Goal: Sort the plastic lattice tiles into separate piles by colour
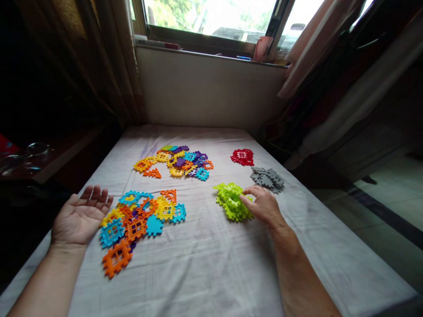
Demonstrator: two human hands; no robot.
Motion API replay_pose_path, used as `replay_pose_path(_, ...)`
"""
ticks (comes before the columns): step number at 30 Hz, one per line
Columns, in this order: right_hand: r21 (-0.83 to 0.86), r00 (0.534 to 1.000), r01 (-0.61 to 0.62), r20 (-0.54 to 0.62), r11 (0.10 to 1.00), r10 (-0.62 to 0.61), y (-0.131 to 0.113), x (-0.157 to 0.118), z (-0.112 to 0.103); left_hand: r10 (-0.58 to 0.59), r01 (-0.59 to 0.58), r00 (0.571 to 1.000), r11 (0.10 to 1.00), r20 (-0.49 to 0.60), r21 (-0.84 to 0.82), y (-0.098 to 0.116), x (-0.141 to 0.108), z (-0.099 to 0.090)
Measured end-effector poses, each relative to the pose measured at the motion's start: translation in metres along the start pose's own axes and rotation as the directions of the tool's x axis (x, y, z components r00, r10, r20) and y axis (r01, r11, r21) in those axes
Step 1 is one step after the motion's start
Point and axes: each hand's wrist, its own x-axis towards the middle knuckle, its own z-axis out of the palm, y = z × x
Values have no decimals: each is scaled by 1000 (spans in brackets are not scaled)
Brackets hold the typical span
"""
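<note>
The right hand (264, 204) touches green pieces (229, 201) toward the table's (205, 273) right edge, pinch unclear; the left hand (77, 220) is spread palm-up; the pieces seem light, stiff, best held by toothed rims.

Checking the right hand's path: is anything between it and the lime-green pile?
Nothing visible. The right hand is at the right edge of the lime-green pile, and the gray pile lies farther back, out of the way.

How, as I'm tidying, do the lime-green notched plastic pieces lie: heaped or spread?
Heaped: the lime-green notched plastic pieces overlap in one pile by the right hand.
</note>
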Motion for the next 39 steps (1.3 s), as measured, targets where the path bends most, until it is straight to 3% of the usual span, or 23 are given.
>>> replay_pose_path(6, -15, 998, 35, 55, 999, -34, 1, -3, -5, -24, 24, 1000, 1000, 16, -4, 1, -4, 1)
replay_pose_path(10, -52, 1000, 11, 6, 999, -11, -2, 1, -10, -20, 21, 1000, 999, 24, -29, 0, -1, -2)
replay_pose_path(13, -21, 996, 84, -3, 996, -84, -19, 17, -17, -15, 17, 998, 999, 57, -38, 0, 3, -7)
replay_pose_path(17, 129, 969, 244, 13, 961, -248, -62, 62, -15, -21, 23, 997, 999, 75, -29, -1, 5, -9)
replay_pose_path(20, 210, 983, 147, 79, 967, -167, -97, 107, 4, -40, 43, 997, 998, 61, -37, 0, 6, -8)
replay_pose_path(23, 138, 983, 0, 180, 990, -25, -123, 146, 34, -54, 57, 997, 997, 58, -50, 0, 8, -8)
replay_pose_path(27, 4, 949, -164, 273, 986, 157, -142, 170, 74, -70, 75, 996, 994, 60, -75, 0, 10, -9)
replay_pose_path(30, -28, 940, -140, 310, 990, 142, -157, 168, 96, -87, 93, 995, 991, 57, -100, 1, 12, -10)
replay_pose_path(33, -27, 948, -13, 318, 1000, 21, -177, 154, 110, -91, 97, 994, 988, 58, -124, 0, 14, -12)
replay_pose_path(39, -6, 919, 200, 347, 980, -186, -220, 101, 114, -97, 114, 989, 982, 114, -153, -2, 22, -22)
